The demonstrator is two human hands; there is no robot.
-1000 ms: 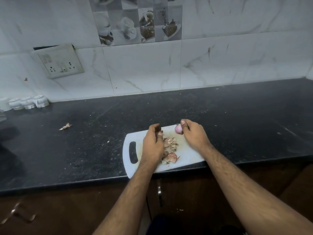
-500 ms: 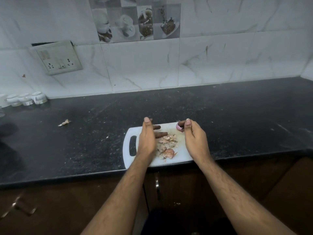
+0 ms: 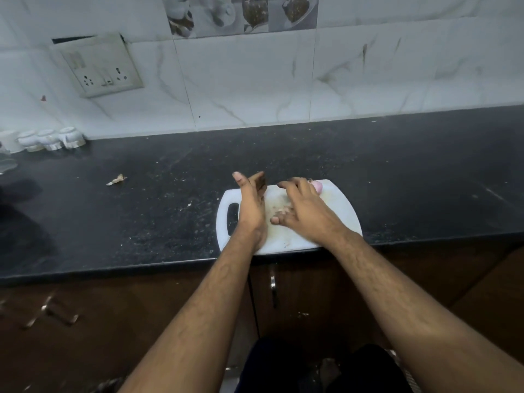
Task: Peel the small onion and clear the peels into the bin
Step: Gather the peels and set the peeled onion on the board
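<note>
A white cutting board (image 3: pixel 337 214) lies at the front edge of the black counter. The small peeled pink onion (image 3: pixel 318 186) sits at the board's far right corner, nothing touching it. My left hand (image 3: pixel 252 202) stands on edge on the board's left part, fingers straight. My right hand (image 3: pixel 300 204) lies flat over the middle of the board, fingers spread toward the left hand. A few onion peels (image 3: pixel 279 210) show between the two hands; most of the pile is hidden under the right hand.
One stray peel (image 3: pixel 116 180) lies on the black counter (image 3: pixel 141 211) to the left. Small white cups (image 3: pixel 48 139) stand against the wall at far left. A socket plate (image 3: pixel 99 66) hangs on the tiled wall. Cabinet doors with a handle (image 3: pixel 272 287) are below the counter.
My right hand let go of the onion, which now rests at the board's far right corner, and moved left over the peels. My left hand stayed on edge beside them.
</note>
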